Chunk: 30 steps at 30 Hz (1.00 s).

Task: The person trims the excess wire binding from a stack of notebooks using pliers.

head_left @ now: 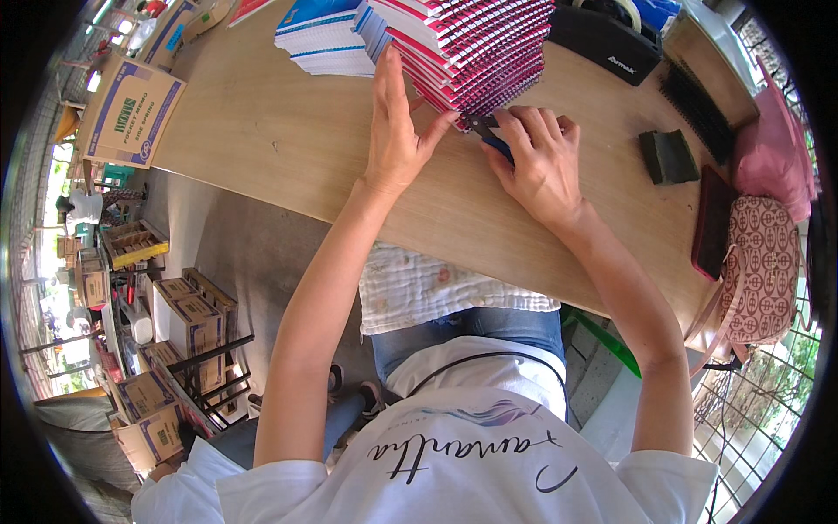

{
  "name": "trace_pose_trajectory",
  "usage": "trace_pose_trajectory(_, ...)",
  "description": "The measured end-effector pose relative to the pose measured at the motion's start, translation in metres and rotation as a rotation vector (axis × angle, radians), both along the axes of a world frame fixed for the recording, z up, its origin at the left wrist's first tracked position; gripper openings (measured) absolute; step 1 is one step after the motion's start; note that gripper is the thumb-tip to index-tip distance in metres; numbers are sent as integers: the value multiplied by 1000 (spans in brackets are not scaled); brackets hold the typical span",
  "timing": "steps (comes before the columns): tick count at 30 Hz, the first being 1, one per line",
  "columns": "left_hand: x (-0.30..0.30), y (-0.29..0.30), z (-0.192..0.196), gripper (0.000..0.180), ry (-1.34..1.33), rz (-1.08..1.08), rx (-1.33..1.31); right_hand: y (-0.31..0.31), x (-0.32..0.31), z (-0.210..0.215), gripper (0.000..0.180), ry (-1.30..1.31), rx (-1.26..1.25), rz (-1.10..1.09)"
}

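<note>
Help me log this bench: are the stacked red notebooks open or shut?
Shut. The red notebooks lie piled on one another, covers and white page edges layered, coils along one side; no spread pages show.

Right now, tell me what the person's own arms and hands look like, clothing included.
The left hand and right hand are bare, with no glove or wristband visible. Loose white short sleeves end above the elbows, leaving both forearms uncovered.

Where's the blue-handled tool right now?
Above centre in the head view, the blue-handled tool is in the right hand, just right of the left hand, its dark tip at the near corner of the stacked spiral notebooks.
</note>
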<state>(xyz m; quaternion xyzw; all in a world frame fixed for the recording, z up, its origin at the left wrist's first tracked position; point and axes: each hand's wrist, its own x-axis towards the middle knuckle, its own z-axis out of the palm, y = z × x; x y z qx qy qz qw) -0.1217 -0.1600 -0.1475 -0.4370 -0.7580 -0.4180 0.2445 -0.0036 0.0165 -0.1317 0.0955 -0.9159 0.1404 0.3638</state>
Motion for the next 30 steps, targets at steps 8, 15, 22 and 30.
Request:
trace_pose_trajectory(8,0,0,-4,107,-36,-9,34,0,0,1,41,17,58,-27)
trace_pose_trajectory(15,0,0,0,108,20,-12,13,-6,4,3,42,-20,52,-70)
trace_pose_trajectory(22,-1,0,-1,107,31,-7,28,-9,2,-3,29,-101,-111,13)
trace_pose_trajectory(30,11,1,6,117,-64,-30,23,22,7,27,27,-587,-694,105)
